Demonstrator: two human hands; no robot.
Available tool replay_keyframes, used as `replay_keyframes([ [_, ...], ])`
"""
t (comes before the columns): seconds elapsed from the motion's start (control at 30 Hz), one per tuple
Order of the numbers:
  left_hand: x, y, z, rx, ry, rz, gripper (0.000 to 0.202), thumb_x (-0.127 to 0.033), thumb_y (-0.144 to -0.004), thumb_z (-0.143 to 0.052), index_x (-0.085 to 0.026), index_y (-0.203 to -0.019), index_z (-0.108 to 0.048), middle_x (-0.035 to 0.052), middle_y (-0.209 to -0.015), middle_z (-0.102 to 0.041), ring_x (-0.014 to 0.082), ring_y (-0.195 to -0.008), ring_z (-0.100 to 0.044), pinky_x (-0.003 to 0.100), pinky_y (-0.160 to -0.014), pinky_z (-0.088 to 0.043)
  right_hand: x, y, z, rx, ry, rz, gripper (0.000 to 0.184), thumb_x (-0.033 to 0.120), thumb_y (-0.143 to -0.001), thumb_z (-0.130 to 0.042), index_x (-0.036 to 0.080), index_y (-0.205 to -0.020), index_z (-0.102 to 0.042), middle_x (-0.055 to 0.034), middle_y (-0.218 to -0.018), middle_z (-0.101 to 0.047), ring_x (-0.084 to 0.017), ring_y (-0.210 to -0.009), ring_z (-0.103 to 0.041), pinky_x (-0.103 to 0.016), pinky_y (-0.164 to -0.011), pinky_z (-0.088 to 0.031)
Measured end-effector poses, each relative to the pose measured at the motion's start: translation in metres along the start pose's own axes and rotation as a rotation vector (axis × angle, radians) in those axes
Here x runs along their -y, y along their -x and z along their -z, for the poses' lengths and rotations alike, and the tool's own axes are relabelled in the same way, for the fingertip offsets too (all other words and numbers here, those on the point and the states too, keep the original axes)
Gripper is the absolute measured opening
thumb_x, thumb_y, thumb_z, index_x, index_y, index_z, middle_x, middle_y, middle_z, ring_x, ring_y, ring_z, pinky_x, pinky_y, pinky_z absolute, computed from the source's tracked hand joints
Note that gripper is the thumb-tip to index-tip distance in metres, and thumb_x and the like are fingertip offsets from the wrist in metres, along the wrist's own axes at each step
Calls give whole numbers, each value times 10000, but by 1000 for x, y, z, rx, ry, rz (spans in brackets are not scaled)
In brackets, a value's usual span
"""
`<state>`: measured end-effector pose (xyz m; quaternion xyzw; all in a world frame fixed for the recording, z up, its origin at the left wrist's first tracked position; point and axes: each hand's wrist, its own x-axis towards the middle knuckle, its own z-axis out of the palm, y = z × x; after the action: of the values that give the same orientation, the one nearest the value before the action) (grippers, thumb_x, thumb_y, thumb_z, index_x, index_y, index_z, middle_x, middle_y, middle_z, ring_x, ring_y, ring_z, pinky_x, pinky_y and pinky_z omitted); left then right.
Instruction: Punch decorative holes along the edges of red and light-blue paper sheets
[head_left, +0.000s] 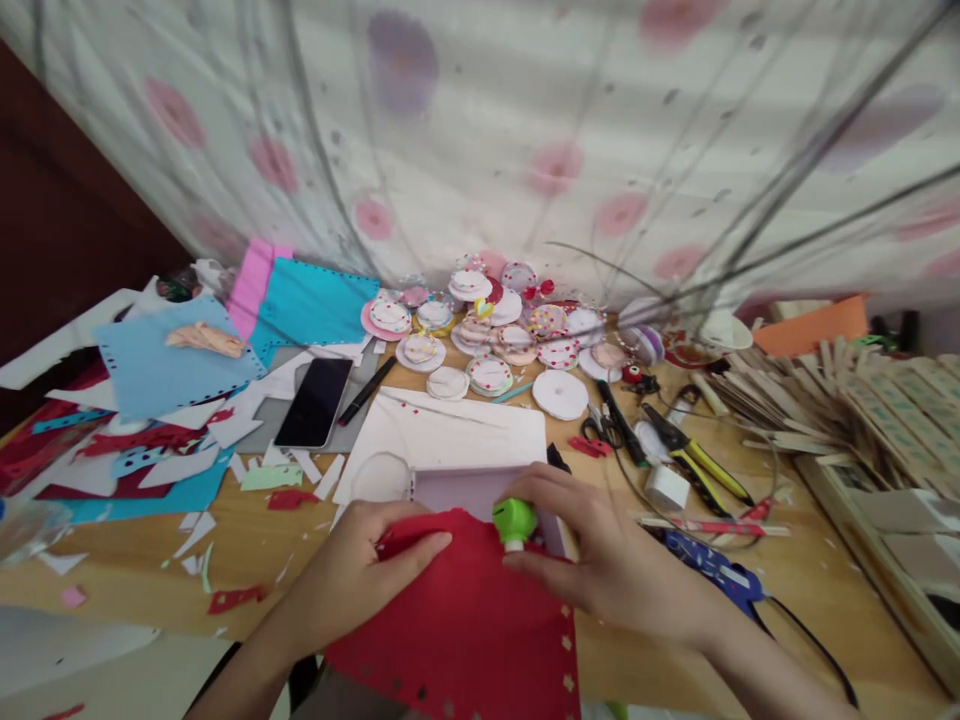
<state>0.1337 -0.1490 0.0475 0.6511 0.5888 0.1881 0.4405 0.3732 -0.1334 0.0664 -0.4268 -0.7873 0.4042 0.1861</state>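
A red sheet (465, 630) with small punched holes along its right edge lies over the near edge of the wooden table (247, 540). My left hand (360, 570) pinches the sheet's top left corner, thumb on top. My right hand (600, 550) is closed round a small green punch (514, 523) set on the sheet's top edge. Just behind lies a white sheet (457, 435) with a round cut-out.
A black phone (313, 402) and a black pen (367, 392) lie left of centre. Blue, pink and red paper scraps (172, 400) pile at left. Several decorated round discs (487, 330) sit at the back. Scissors (611, 425), yellow-handled pliers (694, 450) and a stack of wooden sticks (832, 400) lie right.
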Motion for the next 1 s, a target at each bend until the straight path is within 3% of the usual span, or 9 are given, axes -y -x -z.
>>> replay_keyframes([
  [0.27,10,-1,15,-61,-93,-92,213,-384,-833,-578,-279,-924,-738,-24,-948,-753,195,-878,-685,228,-762,-526,-3,-16,2,101,45,-41,127,207,-797,-633,224,-914,-587,-17,-937,-587,-169,-872,-549,-269,-772,-437],
  [0.5,8,-3,33,-35,-111,-109,195,-380,-813,-597,-277,-854,-757,-21,-848,-761,191,-794,-688,241,-751,-520,-13,-30,7,255,-213,-155,132,272,-770,-656,213,-887,-636,16,-785,-622,-137,-713,-546,-227,-634,-436],
  [0.73,9,-7,43,-16,82,138,244,-430,-762,-636,-226,-832,-750,8,-847,-758,215,-796,-690,252,-661,-532,-20,-35,4,431,-482,-187,261,415,-844,-574,169,-897,-639,6,-743,-588,-109,-642,-505,-209,-561,-392],
  [0.87,17,-11,42,-9,235,304,304,-447,-712,-687,-206,-894,-728,30,-859,-758,223,-763,-698,271,-621,-540,-19,-29,0,398,-644,-265,308,472,-833,-583,171,-884,-623,17,-737,-578,-94,-625,-492,-202,-560,-378],
  [1.0,20,-17,40,-13,367,375,305,-425,-676,-739,-201,-879,-697,14,-835,-756,206,-747,-705,254,-616,-542,-21,-21,-10,346,-853,-334,287,443,-809,-630,180,-924,-618,14,-805,-598,-100,-714,-547,-216,-660,-435],
])
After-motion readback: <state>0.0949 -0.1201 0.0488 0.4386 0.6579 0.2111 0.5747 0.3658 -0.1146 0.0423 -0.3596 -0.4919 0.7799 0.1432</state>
